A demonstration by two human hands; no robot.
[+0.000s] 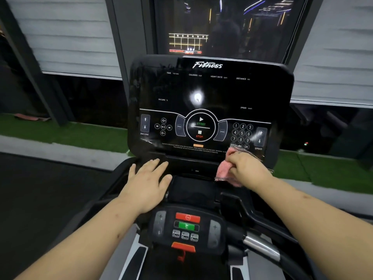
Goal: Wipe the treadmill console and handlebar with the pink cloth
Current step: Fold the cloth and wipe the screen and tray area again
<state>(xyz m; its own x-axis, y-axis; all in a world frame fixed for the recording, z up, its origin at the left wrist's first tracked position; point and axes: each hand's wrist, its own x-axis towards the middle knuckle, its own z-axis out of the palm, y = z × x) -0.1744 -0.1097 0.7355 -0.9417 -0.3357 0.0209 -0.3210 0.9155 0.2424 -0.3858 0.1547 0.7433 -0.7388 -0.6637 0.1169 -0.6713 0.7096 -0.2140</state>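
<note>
Bunching the pink cloth (225, 171) in my right hand (245, 167), I am wiping the console (210, 93) near its bottom edge; left hand (150, 181) flat, empty. Handlebar (260, 246) likely next.

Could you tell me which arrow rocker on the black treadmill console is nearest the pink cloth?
The SPEED rocker at the console's right edge; the INCLINE rocker sits far left.

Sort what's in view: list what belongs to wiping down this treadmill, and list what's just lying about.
Belongs to the job:
- pink cloth, bunched in the right hand
- treadmill console
- handlebar, lower right
- left hand, flat on the ledge below the console

Just lying about:
- reddish mat on the green turf, far left
- window blinds behind
</note>
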